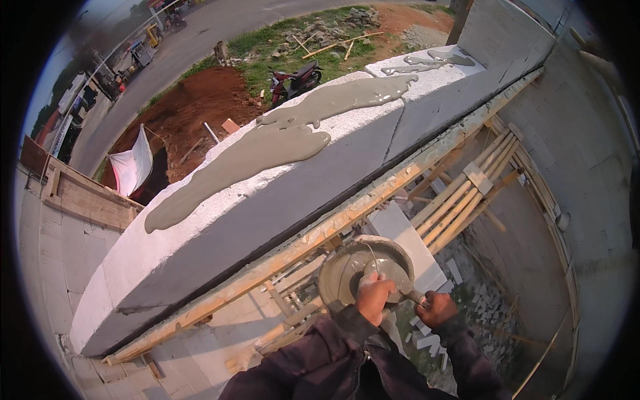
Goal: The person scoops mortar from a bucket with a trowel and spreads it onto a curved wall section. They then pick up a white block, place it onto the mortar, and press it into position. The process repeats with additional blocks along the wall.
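Observation:
My left hand [373,298] is closed at the near side of a round bucket [323,283], on its thin wire handle [372,255]. Grey wet mortar coats the bucket's inside. Closed around a short handle, my right hand [437,309] holds a rounded, mortar-coated scoop [395,275] whose head lies inside the bucket; its exact shape is partly hidden by the left hand. Beyond the bucket runs a wall of white lightweight blocks [267,200]. A long uneven strip of wet grey mortar [253,153] lies along its top, with a smaller patch [427,61] farther right.
A mortar-spattered wooden beam [320,233] runs along the wall's near side. Bamboo poles [460,193] and a pale board [408,243] lie below, above rubble [487,313]. A taller block wall [507,33] rises at the far right. Outside stands a parked motorbike [293,81].

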Demonstrator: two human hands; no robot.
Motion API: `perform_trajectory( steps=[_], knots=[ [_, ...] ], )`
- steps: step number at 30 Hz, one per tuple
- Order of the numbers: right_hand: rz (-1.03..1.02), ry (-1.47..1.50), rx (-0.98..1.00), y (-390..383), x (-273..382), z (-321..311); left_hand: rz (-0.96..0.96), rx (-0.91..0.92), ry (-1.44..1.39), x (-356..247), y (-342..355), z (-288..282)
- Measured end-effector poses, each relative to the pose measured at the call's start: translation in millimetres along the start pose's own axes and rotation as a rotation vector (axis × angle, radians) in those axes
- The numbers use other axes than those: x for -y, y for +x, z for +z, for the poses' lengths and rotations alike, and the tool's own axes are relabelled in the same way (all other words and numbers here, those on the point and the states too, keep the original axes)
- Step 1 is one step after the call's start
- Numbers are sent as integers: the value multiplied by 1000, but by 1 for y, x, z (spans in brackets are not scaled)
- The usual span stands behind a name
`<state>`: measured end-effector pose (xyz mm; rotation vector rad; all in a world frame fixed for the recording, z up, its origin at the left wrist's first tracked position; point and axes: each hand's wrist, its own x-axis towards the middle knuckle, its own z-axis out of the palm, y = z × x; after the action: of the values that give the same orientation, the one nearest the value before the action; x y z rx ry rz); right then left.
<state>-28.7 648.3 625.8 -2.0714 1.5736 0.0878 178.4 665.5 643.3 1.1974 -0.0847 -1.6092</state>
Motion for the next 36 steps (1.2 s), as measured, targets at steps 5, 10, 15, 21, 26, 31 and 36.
perform_trajectory(
  steps=[5,10,15,21,26,31,36],
  knots=[
    [132,19,-62,-10,-9,-28,-25,79,51,-12,4,13],
    [22,5,-174,-8,-18,-60,-38,136,69,-25,4,29],
    [65,83,-93,2,-20,-77,-25,147,62,-36,8,54],
    [70,167,-105,5,-42,-109,-40,173,95,-39,20,77],
    [36,196,-156,1,-55,-187,-48,141,80,-31,34,89],
    [7,290,-192,36,-44,-304,-63,95,62,-12,60,85],
    [-233,433,-100,125,-33,-429,-111,6,89,6,85,84]
  ],
)
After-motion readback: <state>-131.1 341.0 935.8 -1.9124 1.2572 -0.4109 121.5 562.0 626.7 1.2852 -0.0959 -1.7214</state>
